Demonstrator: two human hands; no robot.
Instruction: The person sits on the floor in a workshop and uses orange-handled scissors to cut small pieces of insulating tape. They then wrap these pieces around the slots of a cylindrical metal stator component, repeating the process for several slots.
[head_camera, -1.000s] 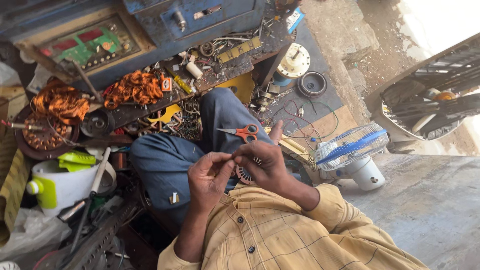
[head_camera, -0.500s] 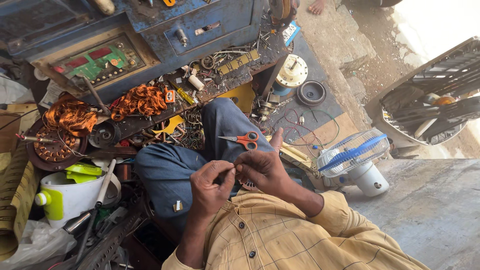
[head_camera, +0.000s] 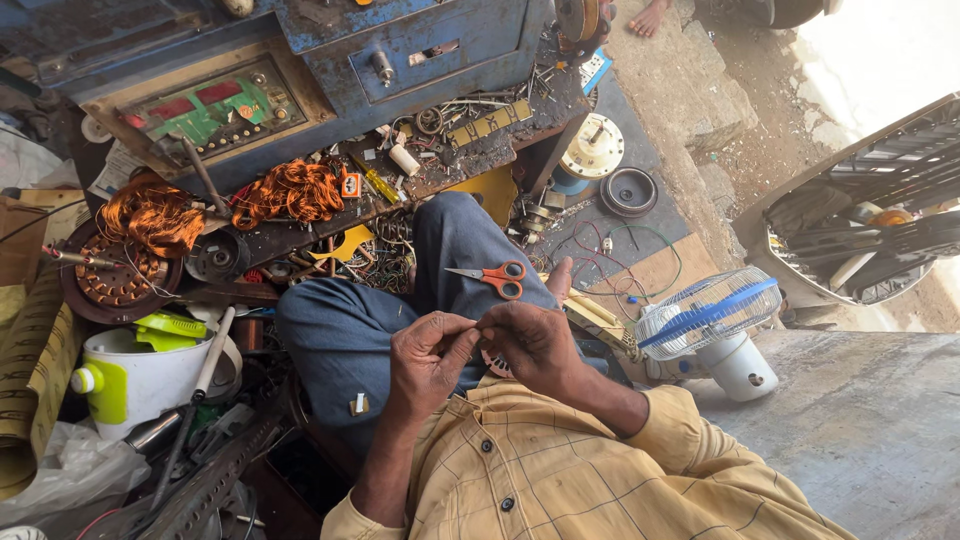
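A mustard-yellow shirt (head_camera: 590, 470) with thin dark checks and dark buttons, its sleeves pushed up the forearms; blue-grey trousers (head_camera: 400, 300), seemingly denim; the left hand (head_camera: 425, 362) and right hand (head_camera: 532, 343) bare.

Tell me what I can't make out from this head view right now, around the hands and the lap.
- Head view: whatever the left hand and right hand pinch between their fingertips is too small to identify.
- The round part under the right hand is mostly covered by it.
- The scissors on the knee: blade tips too thin to judge.
- The small fan: its base is partly behind the concrete ledge.
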